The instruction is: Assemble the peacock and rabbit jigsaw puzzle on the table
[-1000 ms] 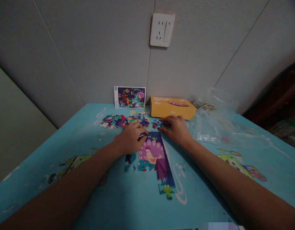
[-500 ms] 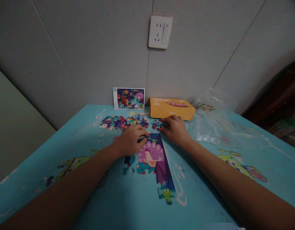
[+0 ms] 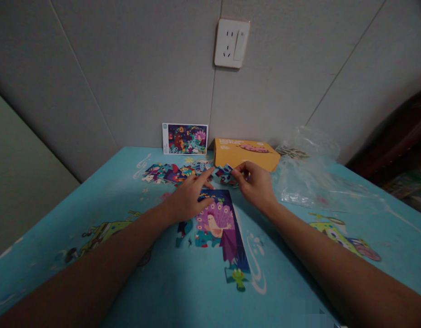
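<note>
Head view shows a loose puzzle piece [image 3: 224,171] near the centre of the frame, pinched between thumb and fingers of the right hand [image 3: 257,184]. Just below it lies the partly joined puzzle [image 3: 215,223], with a pink peacock and, at its lower end, a green frog. The left hand [image 3: 187,196] is over the puzzle's upper left edge, its fingers spread apart; whether they touch the puzzle, I cannot tell. A pile of pieces [image 3: 160,174] lies left of centre. Behind it, a picture card [image 3: 187,139] stands against the wall [image 3: 145,68]. To the card's right are a yellow box [image 3: 227,155] and a clear plastic bag [image 3: 299,184], all on the blue tablecloth [image 3: 183,291]. A white socket [image 3: 232,43] is at upper centre.
</note>
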